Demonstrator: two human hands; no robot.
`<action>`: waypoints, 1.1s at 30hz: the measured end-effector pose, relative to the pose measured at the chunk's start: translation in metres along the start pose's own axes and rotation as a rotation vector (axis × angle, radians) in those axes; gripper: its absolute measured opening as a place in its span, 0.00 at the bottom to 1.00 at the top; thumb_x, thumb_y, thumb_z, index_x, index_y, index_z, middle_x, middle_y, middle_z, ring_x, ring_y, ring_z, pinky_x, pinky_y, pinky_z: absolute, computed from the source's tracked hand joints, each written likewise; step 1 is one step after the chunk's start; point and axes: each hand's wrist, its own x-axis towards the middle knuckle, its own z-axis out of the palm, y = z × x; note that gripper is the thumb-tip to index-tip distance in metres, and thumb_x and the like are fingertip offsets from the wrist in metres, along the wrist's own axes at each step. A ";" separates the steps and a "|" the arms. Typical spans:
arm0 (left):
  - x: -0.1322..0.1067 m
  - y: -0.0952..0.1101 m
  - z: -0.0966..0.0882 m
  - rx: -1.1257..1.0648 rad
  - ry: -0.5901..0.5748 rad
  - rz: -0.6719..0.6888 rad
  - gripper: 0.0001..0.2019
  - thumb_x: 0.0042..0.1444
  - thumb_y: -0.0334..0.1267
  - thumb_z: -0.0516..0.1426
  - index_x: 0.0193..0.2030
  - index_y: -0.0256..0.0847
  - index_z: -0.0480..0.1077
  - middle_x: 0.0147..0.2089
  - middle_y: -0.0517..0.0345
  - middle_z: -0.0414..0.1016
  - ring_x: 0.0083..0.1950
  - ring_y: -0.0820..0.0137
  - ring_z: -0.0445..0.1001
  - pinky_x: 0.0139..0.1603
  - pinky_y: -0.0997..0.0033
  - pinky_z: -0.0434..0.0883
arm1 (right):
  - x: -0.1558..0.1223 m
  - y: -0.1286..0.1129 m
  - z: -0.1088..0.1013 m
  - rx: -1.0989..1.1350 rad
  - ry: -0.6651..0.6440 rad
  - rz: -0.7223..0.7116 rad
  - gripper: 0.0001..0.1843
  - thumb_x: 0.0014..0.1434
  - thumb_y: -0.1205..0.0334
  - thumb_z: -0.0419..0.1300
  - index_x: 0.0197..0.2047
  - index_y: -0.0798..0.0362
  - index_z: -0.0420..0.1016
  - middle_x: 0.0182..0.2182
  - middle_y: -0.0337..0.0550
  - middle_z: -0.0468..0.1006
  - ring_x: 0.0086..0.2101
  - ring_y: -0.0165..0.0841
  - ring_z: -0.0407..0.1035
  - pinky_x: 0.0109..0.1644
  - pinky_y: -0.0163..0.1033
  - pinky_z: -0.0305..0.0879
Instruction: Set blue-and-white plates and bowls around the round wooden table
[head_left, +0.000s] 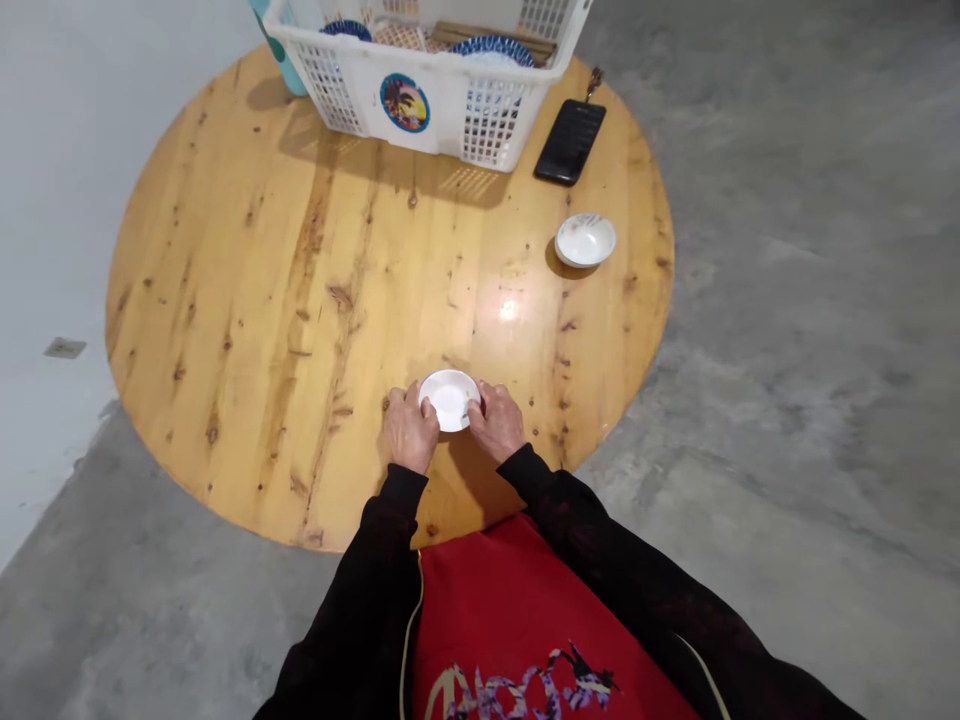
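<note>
Head: hands hold bowl; shirt lettered.

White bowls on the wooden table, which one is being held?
The white bowl between the left grip and right grip; the other bowl sits untouched near the black smartphone.

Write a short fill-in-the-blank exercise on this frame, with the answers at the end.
1. The left hand and right hand hold a dish that is mostly ____ in colour.
2. In the picture, the phone lies on the ____ side of the basket.
3. The table has a top of ____.
4. The sleeves are ____ in colour.

Missing words: white; right; wood; black.
</note>
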 end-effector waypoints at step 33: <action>0.026 -0.043 -0.002 -0.291 -0.088 0.095 0.12 0.61 0.37 0.49 0.37 0.40 0.72 0.39 0.48 0.79 0.43 0.60 0.77 0.45 0.63 0.71 | 0.013 -0.021 0.016 0.125 -0.026 0.044 0.06 0.58 0.67 0.53 0.35 0.56 0.72 0.34 0.50 0.76 0.36 0.39 0.70 0.42 0.39 0.62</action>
